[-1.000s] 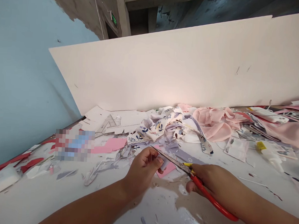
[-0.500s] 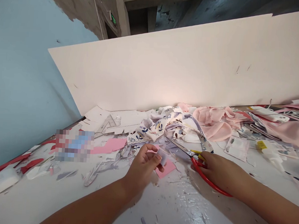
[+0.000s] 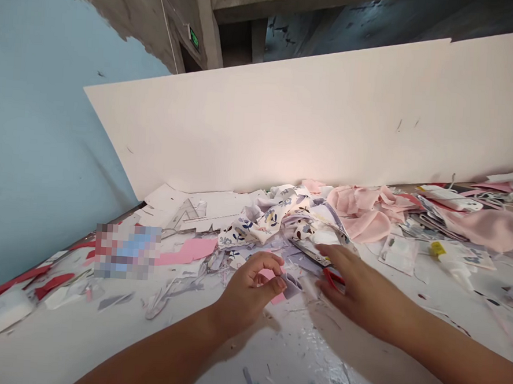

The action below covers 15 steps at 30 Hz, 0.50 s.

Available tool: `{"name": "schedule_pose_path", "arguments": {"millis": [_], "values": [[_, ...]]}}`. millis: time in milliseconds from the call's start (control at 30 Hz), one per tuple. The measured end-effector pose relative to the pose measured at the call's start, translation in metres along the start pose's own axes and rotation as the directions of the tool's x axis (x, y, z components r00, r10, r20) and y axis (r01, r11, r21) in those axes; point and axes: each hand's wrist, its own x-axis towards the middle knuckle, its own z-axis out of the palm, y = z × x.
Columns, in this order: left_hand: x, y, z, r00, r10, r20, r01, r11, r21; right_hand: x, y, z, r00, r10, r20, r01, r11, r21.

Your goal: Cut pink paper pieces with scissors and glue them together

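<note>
My left hand (image 3: 253,284) is closed in a pinch, thumb against fingers, on a small pale lavender piece (image 3: 292,285). I cannot tell whether that piece is paper or cloth. Beneath it a pink sheet (image 3: 277,297) lies on the table, partly hidden by my fingers. To the right, my right hand (image 3: 355,288) spreads its fingers over a pair of scissors (image 3: 311,253). Their metal blades point away to the left, under the edge of the scraps; the red handle shows between thumb and fingers, and the rest is covered by the hand.
Floral cloth (image 3: 266,218) heaps up behind my hands, with pink cloth (image 3: 362,207) to its right. A white bottle with a yellow cap (image 3: 452,265) lies at right. White offcuts (image 3: 207,209) and a pink piece (image 3: 192,250) lie at left. A white panel (image 3: 286,124) stands behind.
My right hand has moved left and spread its fingers over the scissors, which have come down among the scraps. The lavender piece in my left hand has turned and shifted slightly right.
</note>
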Motion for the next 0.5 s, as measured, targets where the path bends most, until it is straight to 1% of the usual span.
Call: {"name": "schedule_pose_path", "arguments": {"millis": [33,67,100,133,233,400,500], "values": [[0.000,0.000,0.000,1.000,0.025,-0.004,-0.025,0.999,0.034,-0.003,-0.008,-0.001,0.996,-0.086,0.014,0.084,0.991,0.103],[0.000,-0.001,-0.001,0.999,0.033,-0.007,-0.032,0.998,0.061,-0.006,-0.016,-0.002,0.989,-0.144,0.033,0.134,0.970,0.204],[0.000,0.000,-0.001,0.999,0.033,-0.013,-0.032,0.996,0.078,-0.007,-0.024,-0.004,0.980,-0.195,0.051,0.171,0.940,0.296],[0.000,0.000,-0.001,1.000,0.025,-0.018,-0.024,0.996,0.087,-0.008,-0.031,-0.005,0.975,-0.217,0.052,0.182,0.909,0.375],[-0.001,0.003,0.001,0.999,0.013,-0.032,-0.009,0.994,0.109,-0.004,-0.045,-0.009,0.980,-0.182,0.076,0.118,0.851,0.511],[-0.003,0.006,0.002,0.996,0.028,-0.082,-0.016,0.989,0.149,0.006,-0.048,-0.009,0.989,-0.039,0.141,-0.043,0.846,0.532],[-0.003,0.005,0.002,0.992,0.041,-0.116,-0.022,0.986,0.162,0.006,-0.045,-0.004,0.990,-0.009,0.140,-0.072,0.824,0.562]]}}
